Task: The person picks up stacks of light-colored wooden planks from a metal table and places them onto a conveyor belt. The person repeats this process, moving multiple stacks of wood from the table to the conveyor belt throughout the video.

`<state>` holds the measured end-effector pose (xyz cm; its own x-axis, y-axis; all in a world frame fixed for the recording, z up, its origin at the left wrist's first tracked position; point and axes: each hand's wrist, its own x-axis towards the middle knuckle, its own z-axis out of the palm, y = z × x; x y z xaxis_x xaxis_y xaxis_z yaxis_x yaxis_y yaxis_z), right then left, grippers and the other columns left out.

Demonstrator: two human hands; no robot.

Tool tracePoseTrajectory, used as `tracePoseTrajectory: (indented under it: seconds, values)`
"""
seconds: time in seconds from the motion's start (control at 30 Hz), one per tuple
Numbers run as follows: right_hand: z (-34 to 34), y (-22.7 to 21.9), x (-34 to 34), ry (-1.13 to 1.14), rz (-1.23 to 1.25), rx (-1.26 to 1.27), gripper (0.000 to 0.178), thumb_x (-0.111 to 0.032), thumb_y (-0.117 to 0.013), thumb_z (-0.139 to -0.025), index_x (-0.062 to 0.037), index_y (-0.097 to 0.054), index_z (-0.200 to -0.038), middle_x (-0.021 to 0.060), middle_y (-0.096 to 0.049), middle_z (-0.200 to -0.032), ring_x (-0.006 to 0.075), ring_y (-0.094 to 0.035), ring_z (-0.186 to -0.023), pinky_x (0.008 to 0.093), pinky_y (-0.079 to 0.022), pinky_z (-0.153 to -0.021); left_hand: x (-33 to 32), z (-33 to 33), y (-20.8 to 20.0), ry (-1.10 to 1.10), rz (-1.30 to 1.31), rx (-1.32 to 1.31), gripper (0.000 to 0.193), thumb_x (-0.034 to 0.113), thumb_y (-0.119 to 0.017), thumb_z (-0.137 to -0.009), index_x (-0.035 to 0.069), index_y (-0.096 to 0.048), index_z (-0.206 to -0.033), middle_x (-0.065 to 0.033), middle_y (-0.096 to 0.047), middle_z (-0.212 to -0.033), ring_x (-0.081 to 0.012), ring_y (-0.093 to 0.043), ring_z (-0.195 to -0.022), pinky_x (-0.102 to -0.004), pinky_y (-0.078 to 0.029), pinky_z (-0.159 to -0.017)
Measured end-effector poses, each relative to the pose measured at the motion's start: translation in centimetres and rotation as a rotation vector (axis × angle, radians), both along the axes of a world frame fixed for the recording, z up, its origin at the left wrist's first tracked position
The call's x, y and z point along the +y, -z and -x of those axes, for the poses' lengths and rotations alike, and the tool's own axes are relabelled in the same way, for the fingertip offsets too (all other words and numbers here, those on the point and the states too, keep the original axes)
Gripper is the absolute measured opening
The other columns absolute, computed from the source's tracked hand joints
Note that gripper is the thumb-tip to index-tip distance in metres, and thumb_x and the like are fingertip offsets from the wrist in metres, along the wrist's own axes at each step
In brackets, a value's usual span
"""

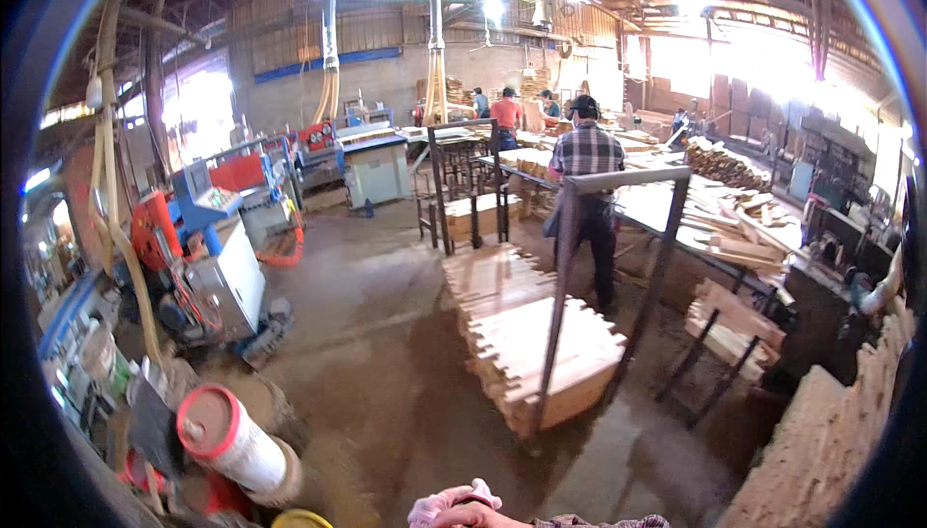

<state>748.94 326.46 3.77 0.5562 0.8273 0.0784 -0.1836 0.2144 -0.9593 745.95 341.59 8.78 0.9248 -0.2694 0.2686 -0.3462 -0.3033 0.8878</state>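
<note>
On the near left, we have a white drum [253, 451] with a red rim, and beyond it a white machine cabinet [232, 277]; a yellow rim [301, 520] just peeks in below. Now the near middle, and here's the action: we see the left hand [433, 510], apparently in a pale pink glove, meeting the right hand [480, 516], which looks bare. That glove is right at the near edge, fingers bunched over it; whether either hand grips or merely rests, we cannot tell. Our call: a glove adjustment, and the next move calls for a firm tug at the cuff. Most of both hands is cut off, the checked sleeve [608, 522] too. Farther right, we pass stacked boards [555, 335] inside a dark metal frame [623, 181], then a co-worker [587, 153], back to us, hands hidden. Far right, glare washes out the windows [753, 45]; near right, rough boards [821, 451] run out of view.
</note>
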Motion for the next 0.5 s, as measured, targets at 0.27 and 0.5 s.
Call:
tracePoseTrajectory:
  seconds: [0.27,0.5]
  values:
    - [-18.6,-5.1,10.9,-0.257,-0.054,-0.338,0.024,-0.025,-0.065,-0.093,-0.0049,-0.071,-0.105,0.0057,-0.069,-0.096,0.0167,-0.062,-0.094,0.0328,-0.048,-0.08,10.3,-15.0,-2.3,-0.153,0.538,0.6,0.021,0.02,-0.063,-0.091,0.008,-0.068,-0.108,-0.0027,-0.067,-0.098,-0.0116,-0.062,-0.084,-0.0246,-0.049,-0.071]
    - [-33.9,-3.8,21.3,-0.261,0.109,-0.584,0.025,-0.028,-0.067,-0.09,-0.0078,-0.071,-0.103,0.0118,-0.069,-0.101,0.0269,-0.062,-0.106,0.0398,-0.046,-0.092,20.9,-29.4,6.7,-0.28,0.907,0.694,0.025,0.021,-0.065,-0.091,0.003,-0.068,-0.108,-0.0073,-0.071,-0.099,-0.0156,-0.067,-0.085,-0.0278,-0.054,-0.074]
